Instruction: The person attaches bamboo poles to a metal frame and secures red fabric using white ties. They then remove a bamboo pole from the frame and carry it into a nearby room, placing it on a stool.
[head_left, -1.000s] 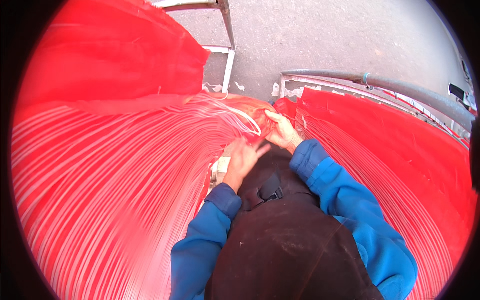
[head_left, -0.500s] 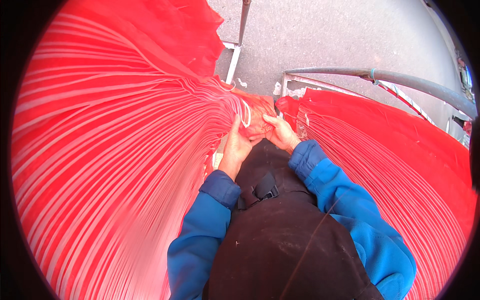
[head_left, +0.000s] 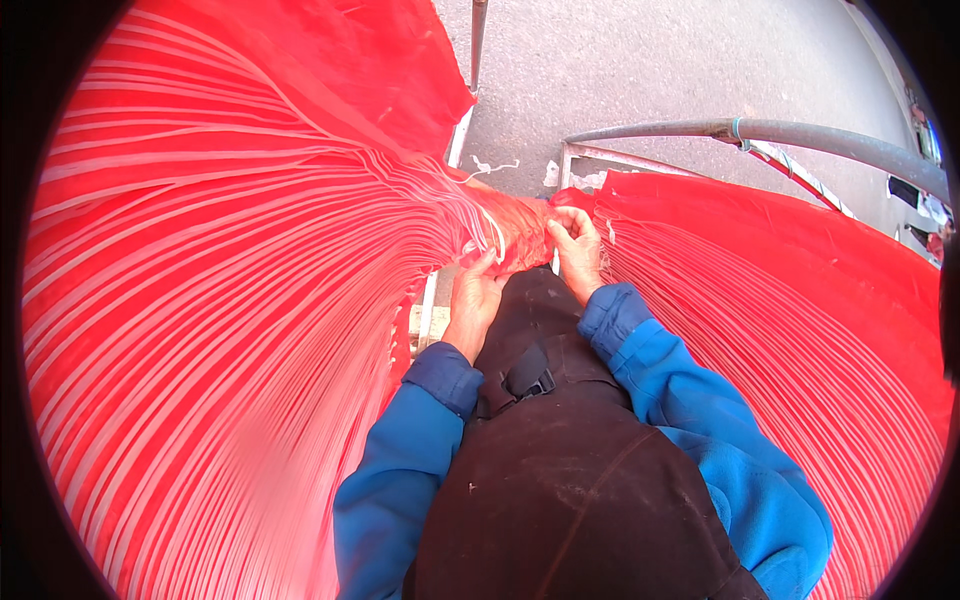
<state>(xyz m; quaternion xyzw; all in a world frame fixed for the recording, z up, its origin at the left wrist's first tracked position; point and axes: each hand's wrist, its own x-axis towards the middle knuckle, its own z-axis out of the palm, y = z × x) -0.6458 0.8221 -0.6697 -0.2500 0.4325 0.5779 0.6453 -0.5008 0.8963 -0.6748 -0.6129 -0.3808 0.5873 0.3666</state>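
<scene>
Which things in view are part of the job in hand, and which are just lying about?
Part of it, apparently:
- gathered red material, between left hand and right hand
- left red layers, running into it
- right red layers, beside right hand

Just about, not handled:
- metal rail
- pale floor scraps

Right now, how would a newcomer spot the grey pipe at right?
Start with the red layered stack filling the right side. Just beyond its far edge, against the pavement, a rounded grey pipe curves toward the right rim. A light-blue tie around it sets it apart from the red-and-white bar just below.
</scene>
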